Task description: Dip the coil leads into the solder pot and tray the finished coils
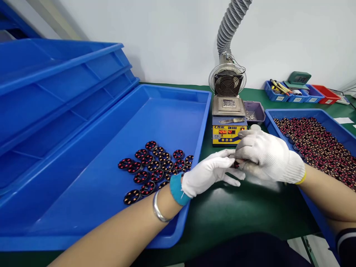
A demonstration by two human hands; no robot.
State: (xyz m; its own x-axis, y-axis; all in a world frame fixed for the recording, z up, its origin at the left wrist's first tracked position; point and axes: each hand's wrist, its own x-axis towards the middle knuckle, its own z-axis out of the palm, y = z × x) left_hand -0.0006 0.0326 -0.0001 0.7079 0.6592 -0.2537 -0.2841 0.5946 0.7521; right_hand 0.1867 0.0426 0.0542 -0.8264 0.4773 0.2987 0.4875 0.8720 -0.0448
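In front of the solder pot, my gloved left hand holds a small black round coil part between its thumb and fingers, with the lower fingers stretched out. Curled around the same part from the other side are the fingers of my gloved right hand, their tips smudged grey. Most of the part is hidden by the gloves. The solder pot shows red digits on a yellow front, and a flat metal scraper lies on its front ledge. More black round coil parts with red and copper-coloured spots lie in the blue tray at left.
Stacked blue trays rise at far left. A second blue tray at right is filled with coil parts. Behind the pot are a fan, a grey duct hose and a purple bin. Small bins line the wall.
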